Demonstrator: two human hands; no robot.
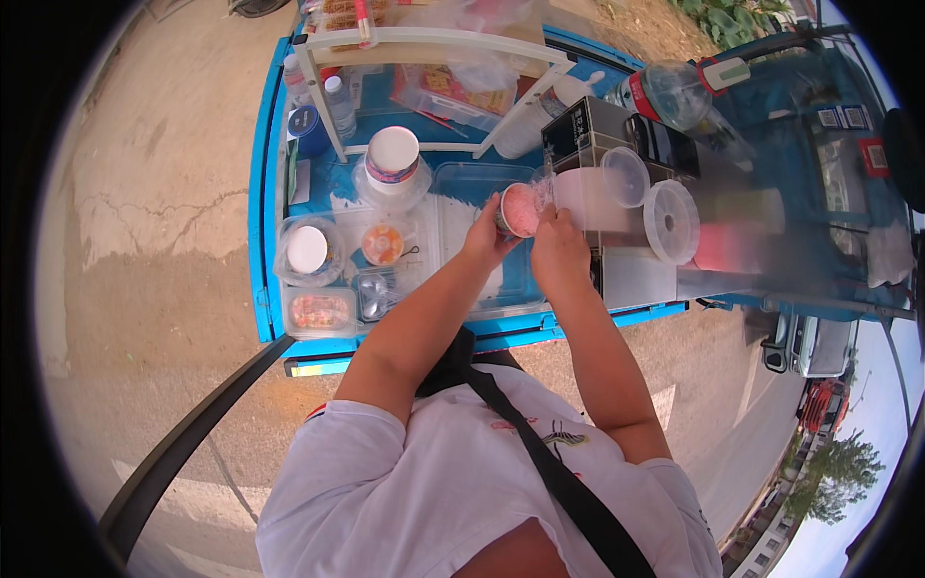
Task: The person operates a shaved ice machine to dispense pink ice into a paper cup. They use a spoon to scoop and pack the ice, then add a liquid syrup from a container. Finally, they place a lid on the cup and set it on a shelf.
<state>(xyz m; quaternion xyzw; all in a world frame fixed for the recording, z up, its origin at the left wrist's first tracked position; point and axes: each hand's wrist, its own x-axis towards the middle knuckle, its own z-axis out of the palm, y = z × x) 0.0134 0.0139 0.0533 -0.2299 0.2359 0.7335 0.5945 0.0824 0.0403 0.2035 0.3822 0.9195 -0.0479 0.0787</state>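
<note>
My left hand (491, 235) grips a paper cup (504, 219) heaped with pink shaved ice (522, 210), its mouth tilted towards me. Close against the cup's right side is my right hand (561, 249), fingers bent; whether they hold anything is hidden. Fluffy pink shreds hang between the cup and a pale pink block or container (578, 199) at the machine (636, 278) on the right. Beneath both hands lies a clear plastic tray (524, 278) on the blue cart top.
Stacked paper cups (392, 155) stand left of the tray, near a tub of colourful pieces (382, 244), a box of spoons (376, 292) and a lidded container (320, 312). A white metal frame (433, 36) rises behind. A phone (663, 147) and round plastic lids (671, 222) sit right.
</note>
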